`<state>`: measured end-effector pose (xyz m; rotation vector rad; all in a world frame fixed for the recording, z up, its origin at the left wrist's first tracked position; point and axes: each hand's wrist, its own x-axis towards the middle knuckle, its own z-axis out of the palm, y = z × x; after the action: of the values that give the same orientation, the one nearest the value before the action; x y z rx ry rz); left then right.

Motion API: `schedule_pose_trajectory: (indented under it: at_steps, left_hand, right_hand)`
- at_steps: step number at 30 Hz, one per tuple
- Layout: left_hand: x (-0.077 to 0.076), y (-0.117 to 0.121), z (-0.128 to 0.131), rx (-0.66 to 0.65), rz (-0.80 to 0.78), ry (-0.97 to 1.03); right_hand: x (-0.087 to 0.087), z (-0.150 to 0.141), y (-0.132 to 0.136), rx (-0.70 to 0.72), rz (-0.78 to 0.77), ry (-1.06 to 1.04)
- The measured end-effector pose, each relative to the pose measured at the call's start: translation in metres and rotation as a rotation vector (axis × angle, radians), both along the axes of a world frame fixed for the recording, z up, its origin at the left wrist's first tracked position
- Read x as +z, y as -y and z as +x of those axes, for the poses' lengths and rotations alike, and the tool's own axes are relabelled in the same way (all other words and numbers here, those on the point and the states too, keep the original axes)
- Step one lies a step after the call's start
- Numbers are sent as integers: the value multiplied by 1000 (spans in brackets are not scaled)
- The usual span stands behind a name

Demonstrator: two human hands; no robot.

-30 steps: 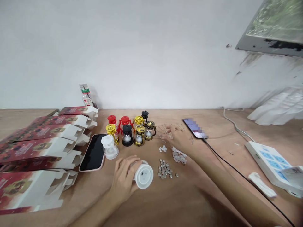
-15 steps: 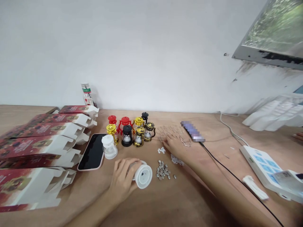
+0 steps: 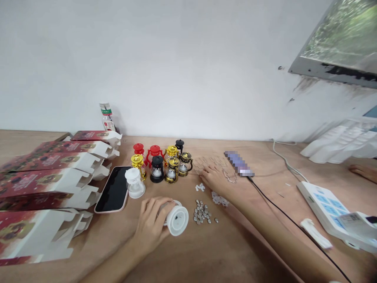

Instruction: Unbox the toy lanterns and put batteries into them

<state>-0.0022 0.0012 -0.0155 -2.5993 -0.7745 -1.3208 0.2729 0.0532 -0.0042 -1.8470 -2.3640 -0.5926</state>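
Observation:
My left hand (image 3: pixel 154 220) is wrapped around a small white lantern (image 3: pixel 177 221), tipped so its round base faces me. My right hand (image 3: pixel 216 177) reaches forward among thin bent wire handles (image 3: pixel 231 177), fingers stretched out and touching down at the pile; no wire can be made out in them. Just in front of it lie small white pieces (image 3: pixel 200 187) and clear plastic pieces (image 3: pixel 219 199). A heap of button cells (image 3: pixel 202 212) sits between my hands. Another white lantern (image 3: pixel 135 183) stands upright beyond my left hand, beside red, gold and black mini lanterns (image 3: pixel 157 169).
Printed red boxes (image 3: pixel 53 181) with open flaps line the left side, next to a dark phone (image 3: pixel 112 189). At right are a cabled phone (image 3: pixel 238 163), a power strip (image 3: pixel 321 206) and white packaging (image 3: pixel 341 141). Another person's hand (image 3: pixel 363 172) shows at the right edge.
My right hand has shifted slightly within the wire handles. My left hand holds the white lantern in nearly the same pose. The other person's hand has come further into view.

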Motion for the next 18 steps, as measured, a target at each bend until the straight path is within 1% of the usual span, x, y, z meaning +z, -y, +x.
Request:
schedule_pose_trajectory:
  at_steps: [6, 10, 13, 18]
  left_hand:
    - [-1, 0, 2, 2, 7, 29]
    - [1, 1, 2, -6, 6, 44]
    - [5, 0, 2, -14, 24, 40]
    - [10, 0, 2, -19, 51, 28]
  right_hand:
    - [-10, 5, -7, 118, 73, 32]
    - [-16, 13, -8, 182, 138, -27]
    - [-14, 21, -4, 203, 198, -130]
    - [-3, 36, 3, 190, 288, -409]
